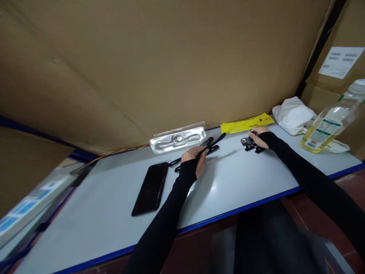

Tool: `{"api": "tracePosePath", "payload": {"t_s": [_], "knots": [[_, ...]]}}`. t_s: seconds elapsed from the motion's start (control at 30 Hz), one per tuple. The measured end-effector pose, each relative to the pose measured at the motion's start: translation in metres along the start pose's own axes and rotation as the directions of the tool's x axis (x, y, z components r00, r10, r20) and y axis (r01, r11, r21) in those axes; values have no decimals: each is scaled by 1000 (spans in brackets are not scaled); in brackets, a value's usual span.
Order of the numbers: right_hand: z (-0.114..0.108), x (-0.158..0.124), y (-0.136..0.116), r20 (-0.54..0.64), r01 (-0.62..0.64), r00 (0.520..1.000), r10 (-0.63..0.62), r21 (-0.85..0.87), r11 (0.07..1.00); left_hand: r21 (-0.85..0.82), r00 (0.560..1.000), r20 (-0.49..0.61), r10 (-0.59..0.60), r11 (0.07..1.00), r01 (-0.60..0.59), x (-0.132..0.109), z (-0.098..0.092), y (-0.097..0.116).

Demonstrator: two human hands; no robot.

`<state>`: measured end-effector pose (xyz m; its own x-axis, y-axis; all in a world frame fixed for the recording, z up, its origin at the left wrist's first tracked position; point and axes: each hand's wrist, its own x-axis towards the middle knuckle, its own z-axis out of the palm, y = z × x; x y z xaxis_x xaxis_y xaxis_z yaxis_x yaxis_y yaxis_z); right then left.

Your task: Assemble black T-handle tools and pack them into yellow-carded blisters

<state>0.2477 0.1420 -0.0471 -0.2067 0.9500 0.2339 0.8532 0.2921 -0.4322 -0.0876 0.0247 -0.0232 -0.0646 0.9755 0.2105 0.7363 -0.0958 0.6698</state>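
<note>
Left hand [194, 160] closed around a black handle [219, 139], more handles [214, 148] crossing beside it on the white table [234, 182]! At two o'clock from it, the right hand [260, 137] has thumb and fingers closed on shiny metal pieces [248, 146]. Phone [150, 188] at the left hand's eight o'clock, plastic tray [178, 139] at eleven, bottle [324, 131] at the right's three.

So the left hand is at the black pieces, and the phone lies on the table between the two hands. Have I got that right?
Not quite: the phone isn't between the left hand and the right hand. The head view shows it on the table to the left of the left hand, which is indeed at the black pieces.
</note>
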Motion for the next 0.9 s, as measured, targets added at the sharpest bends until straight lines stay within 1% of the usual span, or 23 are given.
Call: {"api": "tracePosePath", "payload": {"t_s": [0.07, 0.1, 0.17, 0.27, 0.33, 0.47, 0.63, 0.77, 0.9], "knots": [[4, -1, 3, 13, 16, 1000, -16, -18, 1000, 181, 996, -75, 39, 983, -25, 3, -4, -4], [5, -1, 3, 17, 26, 1000, -25, -23, 999, 241, 995, -86, 44, 970, -22, 4, -5, -6], [5, -1, 1, 32, 43, 999, -42, -29, 999, 321, 998, -58, 39, 947, -18, 5, -6, -9], [1, -1, -4, 57, 51, 997, -49, -40, 998, 372, 999, -19, 32, 928, -23, 7, -8, -14], [-1, -2, -6, 64, 47, 997, -44, -49, 998, 381, 1000, -11, 22, 924, -16, 8, -7, -16], [-3, -3, -5, 75, 31, 997, -26, -75, 997, 356, 999, -31, -19, 934, 29, 10, -5, -17], [-8, -1, -2, 89, 14, 996, -5, -101, 995, 280, 999, 22, -36, 960, 29, 9, -9, -13], [-15, 0, -4, 58, -11, 998, 18, -114, 993, 203, 996, 59, -71, 977, 58, 7, -15, -10], [-21, -1, -6, 19, -10, 1000, 13, -114, 993, 194, 995, 58, -82, 979, 69, 8, -17, -12]]}}
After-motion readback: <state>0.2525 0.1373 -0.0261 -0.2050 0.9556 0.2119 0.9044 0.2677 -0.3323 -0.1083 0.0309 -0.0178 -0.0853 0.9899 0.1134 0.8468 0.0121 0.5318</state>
